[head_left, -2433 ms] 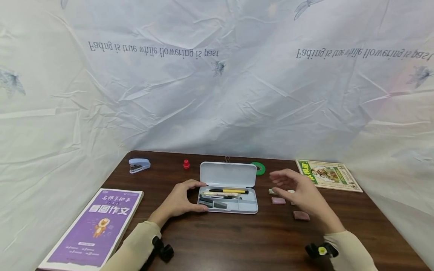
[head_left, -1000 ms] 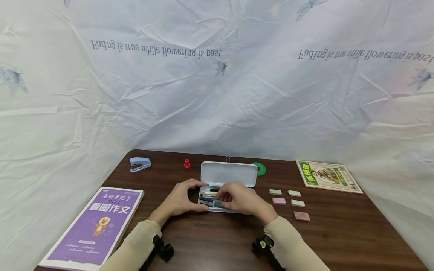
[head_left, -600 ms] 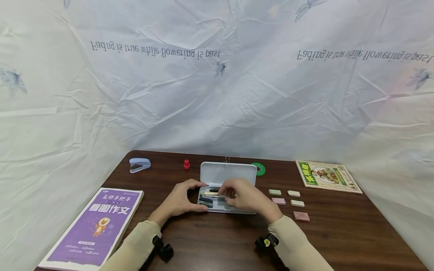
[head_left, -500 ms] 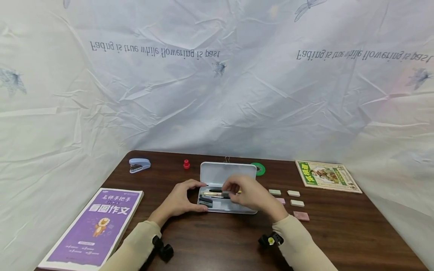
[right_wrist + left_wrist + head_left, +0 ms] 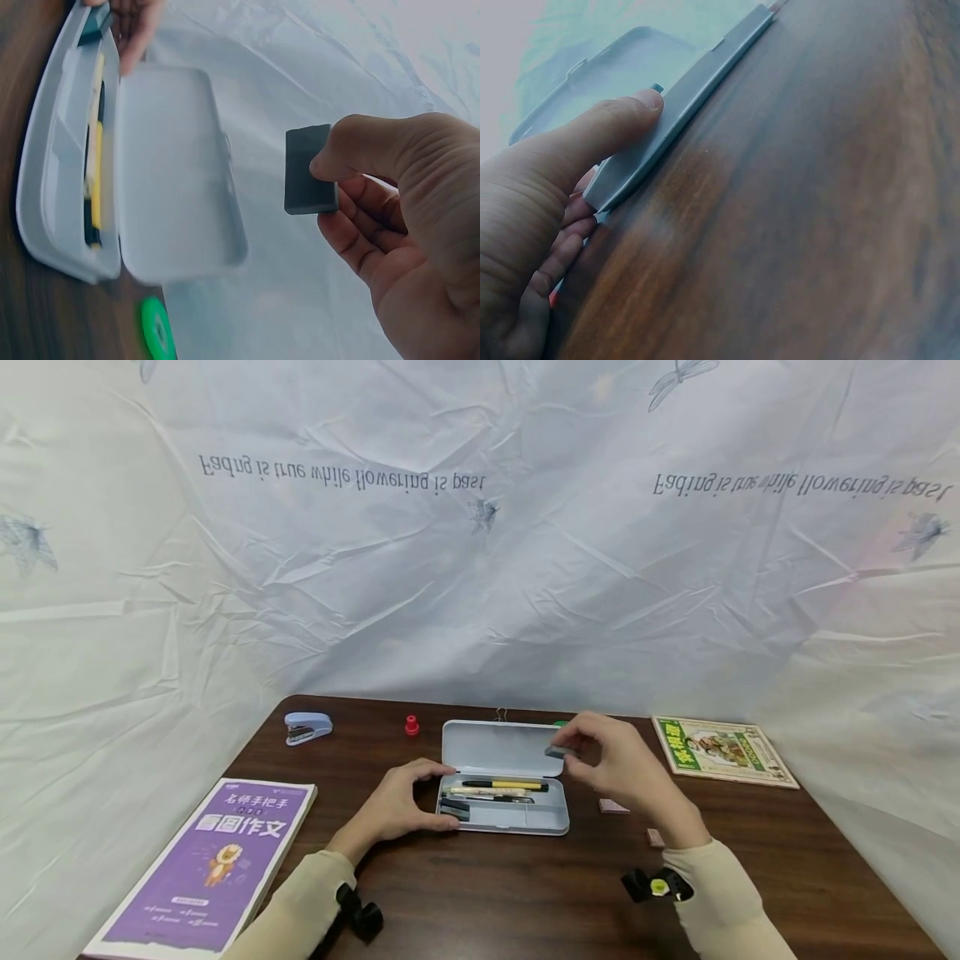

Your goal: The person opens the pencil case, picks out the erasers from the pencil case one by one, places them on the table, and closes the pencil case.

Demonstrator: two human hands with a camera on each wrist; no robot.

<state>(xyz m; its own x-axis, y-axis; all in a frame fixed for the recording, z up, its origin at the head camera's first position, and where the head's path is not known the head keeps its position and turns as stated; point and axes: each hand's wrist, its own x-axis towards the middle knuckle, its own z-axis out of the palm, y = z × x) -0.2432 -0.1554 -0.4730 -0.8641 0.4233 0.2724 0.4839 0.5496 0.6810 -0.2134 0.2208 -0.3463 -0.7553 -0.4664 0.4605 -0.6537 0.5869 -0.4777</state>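
Note:
An open light-grey pencil case [image 5: 546,818] lies mid-table, its lid raised at the back. My left hand [image 5: 399,800] grips its left end, thumb at the front wall [image 5: 630,161] and fingers behind. Between thumb and fingers, my right hand [image 5: 618,764] pinches a dark grey rectangular eraser [image 5: 307,171], held up by the lid's right side. Inside the case lie a yellow-and-black pen [image 5: 510,785], a beige pen [image 5: 487,792] and a black-and-clear pen [image 5: 510,798]. A dark block [image 5: 454,809] sits in the front compartment's left end, by my left thumb.
Right of the case are two pink erasers [image 5: 613,807], partly covered by the right hand and arm. A green tape roll [image 5: 156,328] is behind the case. A stapler [image 5: 307,727], a red stamp-like piece [image 5: 412,725], a purple book [image 5: 206,868] and another book [image 5: 723,750] lie around.
My right hand came left into the case, took the dark grey eraser from the front compartment, and lifted it up and right. My left hand stays at the case's left end.

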